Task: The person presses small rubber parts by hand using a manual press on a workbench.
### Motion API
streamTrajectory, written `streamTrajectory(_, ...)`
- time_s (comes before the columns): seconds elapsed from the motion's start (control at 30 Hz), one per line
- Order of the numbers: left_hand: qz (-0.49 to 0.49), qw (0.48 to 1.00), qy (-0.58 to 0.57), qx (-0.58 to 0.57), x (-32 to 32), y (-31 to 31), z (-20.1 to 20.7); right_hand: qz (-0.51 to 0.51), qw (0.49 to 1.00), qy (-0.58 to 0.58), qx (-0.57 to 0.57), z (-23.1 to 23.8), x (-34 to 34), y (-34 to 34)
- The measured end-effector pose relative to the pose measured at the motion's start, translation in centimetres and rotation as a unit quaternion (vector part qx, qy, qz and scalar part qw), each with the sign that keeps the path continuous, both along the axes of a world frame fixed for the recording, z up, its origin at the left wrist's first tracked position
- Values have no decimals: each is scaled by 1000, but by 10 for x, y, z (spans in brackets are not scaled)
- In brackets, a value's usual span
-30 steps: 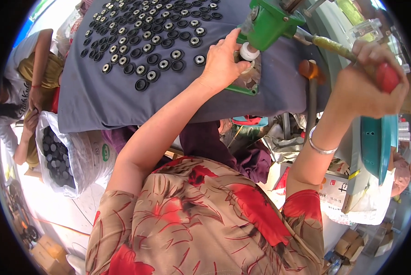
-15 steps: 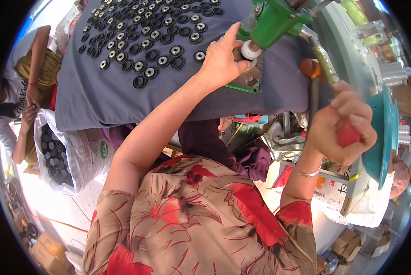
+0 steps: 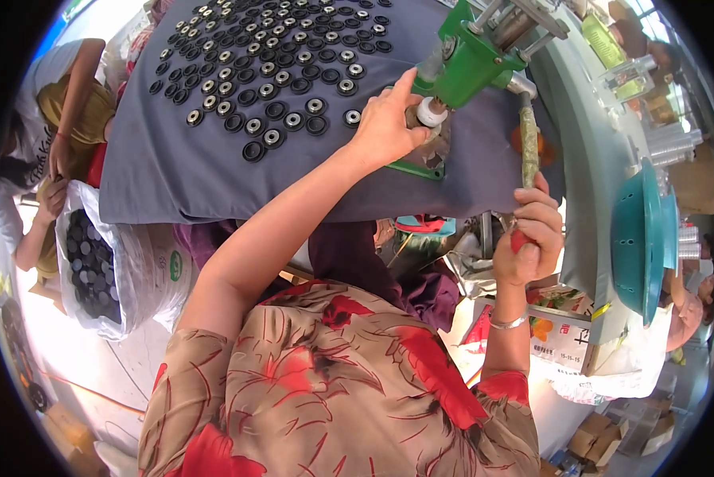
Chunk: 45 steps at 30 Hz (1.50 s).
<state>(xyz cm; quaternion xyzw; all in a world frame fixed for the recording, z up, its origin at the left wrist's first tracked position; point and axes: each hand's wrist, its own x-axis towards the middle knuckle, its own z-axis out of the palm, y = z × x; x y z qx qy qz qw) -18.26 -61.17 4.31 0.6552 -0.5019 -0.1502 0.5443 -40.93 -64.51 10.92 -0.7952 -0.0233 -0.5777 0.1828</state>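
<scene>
My left hand (image 3: 382,127) reaches over the grey cloth to the green hand press (image 3: 462,70). Its index finger and thumb are spread around the press's white round tip (image 3: 431,113); whether the fingertips touch a part beneath is hidden. My right hand (image 3: 538,230) is closed around the red-knobbed end of the press lever (image 3: 529,141), whose shaft is wrapped in a greenish covering. Left of the press, many black rings with metal bearings (image 3: 293,121) in some of them lie spread over the cloth.
A white sack (image 3: 94,274) of dark discs stands at the left, beside another person's hands (image 3: 52,195). Teal plastic basins (image 3: 639,238) and stacked clear containers (image 3: 671,147) are at the right. An orange object (image 3: 528,141) lies behind the lever.
My right hand has swung the lever leftward, in toward the press. My left hand stays by the white tip, and the whole view has shifted slightly.
</scene>
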Motion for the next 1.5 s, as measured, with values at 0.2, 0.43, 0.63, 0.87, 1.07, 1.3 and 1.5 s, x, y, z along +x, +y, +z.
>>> streamTrajectory(0.2,1,1000,22,-19,2,-1,-4,43,996,-38,75,51,10,0)
streamTrajectory(0.43,-2,997,77,-11,-2,5,2,52,995,-34,76,55,7,-4)
streamTrajectory(0.63,-1,998,46,-47,-1,3,-6,16,1000,1,25,24,2,2)
streamTrajectory(0.87,1,999,-5,-47,5,1,-7,28,999,-23,-8,-15,3,-1)
streamTrajectory(1.07,-22,995,99,19,1,7,10,44,996,-51,66,59,10,-3)
streamTrajectory(1.3,20,986,104,-126,14,35,-7,37,969,-172,176,145,63,-51)
streamTrajectory(1.5,-131,834,510,-165,46,131,13,-107,969,-189,116,151,91,-58)
